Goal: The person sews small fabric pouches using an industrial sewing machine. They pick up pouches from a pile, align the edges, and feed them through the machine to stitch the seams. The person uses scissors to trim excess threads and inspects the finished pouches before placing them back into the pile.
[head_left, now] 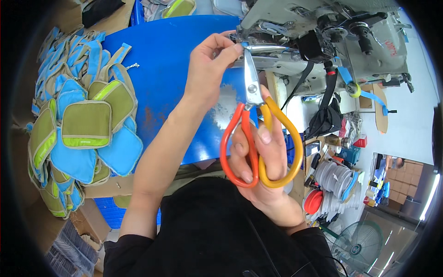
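My right hand point(274, 159) is wrapped round the handles of a pair of scissors point(252, 87), one red and one yellow. Their metal blades point away from me, toward the sewing machine point(277, 32). At the blade tips, my left hand point(210, 69) has thumb and forefinger pinched together beside the machine's front end. A small bit of blue shows there, but what the pinch holds is mostly hidden by the fingers. Under my left wrist lies the blue tabletop point(175, 51), worn through to grey in one patch.
Sewn green and blue pouches with straps point(86, 124) are heaped at the left. Blue tape point(344, 74) hangs beside the machine at the right. Rolls of white tape point(337, 177) and a standing fan point(357, 247) are at the lower right. A cardboard box point(87, 214) stands lower left.
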Demonstrator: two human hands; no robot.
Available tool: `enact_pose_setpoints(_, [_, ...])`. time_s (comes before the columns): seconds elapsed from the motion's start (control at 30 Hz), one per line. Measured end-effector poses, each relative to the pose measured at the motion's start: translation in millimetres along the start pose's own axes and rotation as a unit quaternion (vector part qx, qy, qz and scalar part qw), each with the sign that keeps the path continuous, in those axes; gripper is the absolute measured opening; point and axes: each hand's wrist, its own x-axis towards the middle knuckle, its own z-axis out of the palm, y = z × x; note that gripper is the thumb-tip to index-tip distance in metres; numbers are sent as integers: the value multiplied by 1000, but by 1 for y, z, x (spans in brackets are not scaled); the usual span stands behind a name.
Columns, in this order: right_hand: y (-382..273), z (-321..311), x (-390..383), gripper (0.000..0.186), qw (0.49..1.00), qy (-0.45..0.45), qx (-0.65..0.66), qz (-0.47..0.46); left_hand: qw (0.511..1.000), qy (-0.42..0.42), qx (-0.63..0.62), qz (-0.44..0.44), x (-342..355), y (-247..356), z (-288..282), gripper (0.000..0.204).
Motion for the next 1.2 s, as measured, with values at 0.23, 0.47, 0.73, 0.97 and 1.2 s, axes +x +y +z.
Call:
enact_pose_setpoints(0.23, [18, -6, 8, 66, 998, -11, 47, -47, 1000, -10, 20, 6, -3, 5, 0, 10])
enact_pose_setpoints(0.47, [19, -22, 6, 69, 984, -39, -149, -92, 999, 11, 32, 6, 0, 2, 3, 11])
enact_pose_setpoints(0.73, [24, -27, 13, 68, 983, -39, -144, -104, 1000, 19, 20, -5, -2, 7, 9, 11])
enact_pose_setpoints(0.97, [17, 8, 9, 64, 996, -7, 65, -52, 1000, 17, 18, -8, -1, 8, 9, 10])
enact_pose_setpoints(1.2, [12, 6, 8, 71, 996, -76, 35, -37, 1000, 0, 29, -8, -1, 11, 4, 10])
